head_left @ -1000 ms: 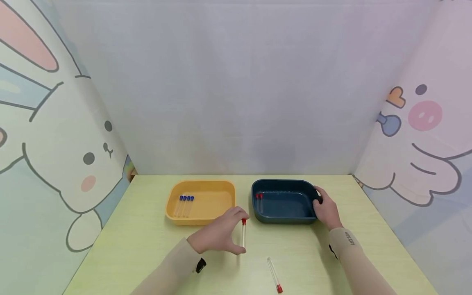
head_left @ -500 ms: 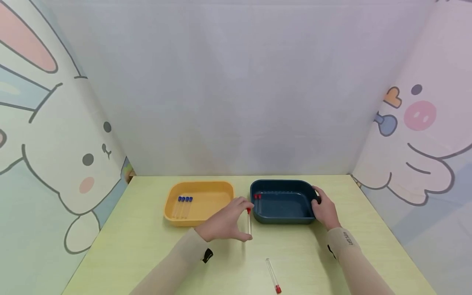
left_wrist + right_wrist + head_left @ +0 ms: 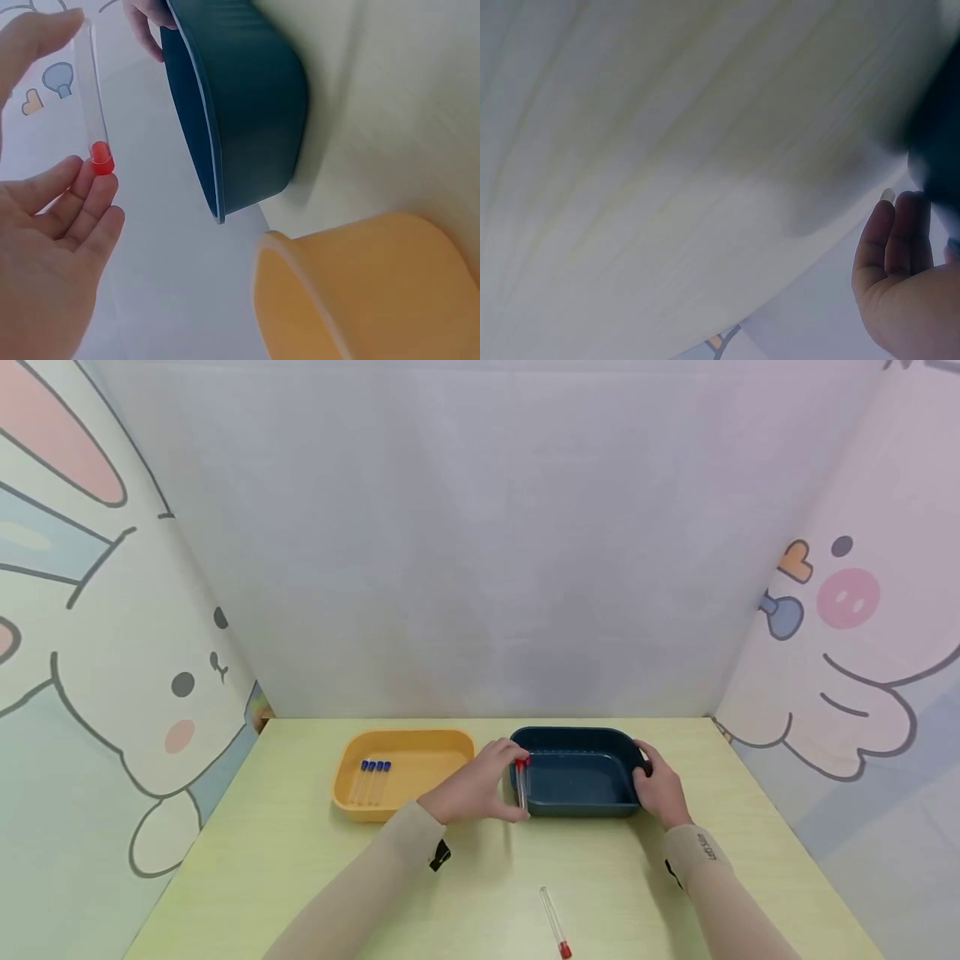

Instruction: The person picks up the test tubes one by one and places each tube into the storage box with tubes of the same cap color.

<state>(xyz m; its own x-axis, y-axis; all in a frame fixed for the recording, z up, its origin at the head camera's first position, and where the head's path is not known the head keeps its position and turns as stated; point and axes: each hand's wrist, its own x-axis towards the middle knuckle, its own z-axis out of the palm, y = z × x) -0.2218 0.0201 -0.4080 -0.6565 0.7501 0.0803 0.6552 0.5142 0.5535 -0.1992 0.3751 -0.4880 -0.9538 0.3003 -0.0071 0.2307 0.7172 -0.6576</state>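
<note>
My left hand (image 3: 476, 787) pinches a clear test tube (image 3: 522, 793) with a red cap, thumb at the rounded end and fingertips at the cap. It holds the tube over the left end of the dark blue tray (image 3: 581, 811). The left wrist view shows the tube (image 3: 90, 90) plainly, above and apart from the tray. Red-capped tubes inside that tray are mostly hidden behind the held one. At the tray's right end, my right hand (image 3: 662, 792) grips the rim by its dark handle; the right wrist view shows only part of this hand (image 3: 900, 292).
Left of the blue tray stands a yellow tray (image 3: 435, 739), with several blue-capped test tubes (image 3: 372, 783) lying side by side in it. Another red-capped test tube (image 3: 554, 921) lies on the table (image 3: 480, 902) near the front. A pale cloth wall (image 3: 480, 543) closes off the back.
My left hand has carried the red-capped test tube away from me and to the right, from above the table to the blue tray's left end. My right hand stays at the tray's rim.
</note>
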